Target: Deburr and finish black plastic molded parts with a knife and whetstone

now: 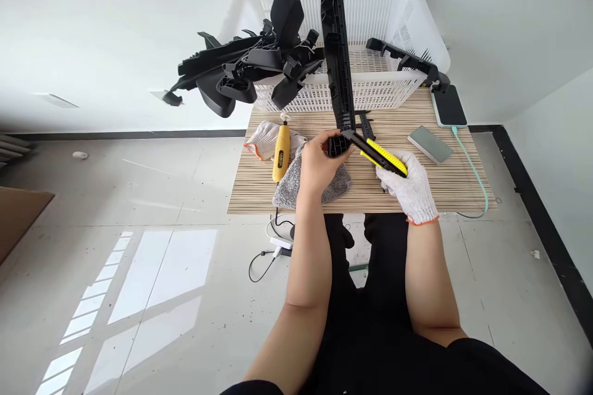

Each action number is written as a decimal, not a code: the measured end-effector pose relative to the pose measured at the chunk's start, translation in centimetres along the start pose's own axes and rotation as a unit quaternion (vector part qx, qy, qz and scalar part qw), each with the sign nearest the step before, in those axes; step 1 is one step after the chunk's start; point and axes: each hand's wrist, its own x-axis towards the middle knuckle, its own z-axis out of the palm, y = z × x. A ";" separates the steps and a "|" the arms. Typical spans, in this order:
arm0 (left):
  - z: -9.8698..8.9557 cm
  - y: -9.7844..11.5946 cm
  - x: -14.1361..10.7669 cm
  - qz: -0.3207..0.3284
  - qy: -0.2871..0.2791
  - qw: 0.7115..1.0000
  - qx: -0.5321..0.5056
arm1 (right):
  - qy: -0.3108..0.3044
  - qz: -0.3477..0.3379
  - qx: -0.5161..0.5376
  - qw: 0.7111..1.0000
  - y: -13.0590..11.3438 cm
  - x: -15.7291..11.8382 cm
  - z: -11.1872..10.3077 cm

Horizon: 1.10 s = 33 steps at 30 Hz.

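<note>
My bare left hand [319, 163] grips the lower end of a long black plastic trim strip [338, 62], its fingers wrapped round both sides. The strip rises away from me across the front of the basket. In my right hand [410, 188], which wears a white knit glove with an orange cuff, is a yellow and black utility knife [382, 157]. Its tip meets the strip near my left thumb; whether the blade touches or cuts the plastic I cannot tell. Beneath my left hand lies a grey cloth [290, 182] on the wood-striped table [250, 188].
A white plastic basket [375, 89] stands at the table's back, with black plastic parts [264, 65] jutting out left and another black part [407, 58] on its right. Around lie a yellow rotary tool [281, 154], a white glove [266, 136], calipers [365, 126], a grey-green box [430, 144] and a cabled phone [449, 106].
</note>
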 end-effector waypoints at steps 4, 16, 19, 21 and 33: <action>0.0 -0.1 0.0 -0.004 -0.001 1.000 0.003 | 0.007 -0.016 -0.042 0.999 -0.1 -0.1 -0.1; -0.1 -0.2 0.0 0.002 -0.005 1.000 0.005 | 0.014 -0.016 -0.055 0.998 0.1 0.2 -1.0; -0.1 -0.1 0.0 -0.001 -0.002 1.000 0.006 | 0.024 -0.004 -0.055 0.998 0.1 0.2 -0.9; -0.1 -0.1 0.1 -0.005 -0.004 1.000 0.004 | 0.041 0.000 -0.042 0.998 0.0 0.2 -0.9; -0.1 0.0 0.0 -0.005 -0.008 1.000 0.015 | 0.003 0.007 -0.048 0.999 -0.1 0.3 -1.0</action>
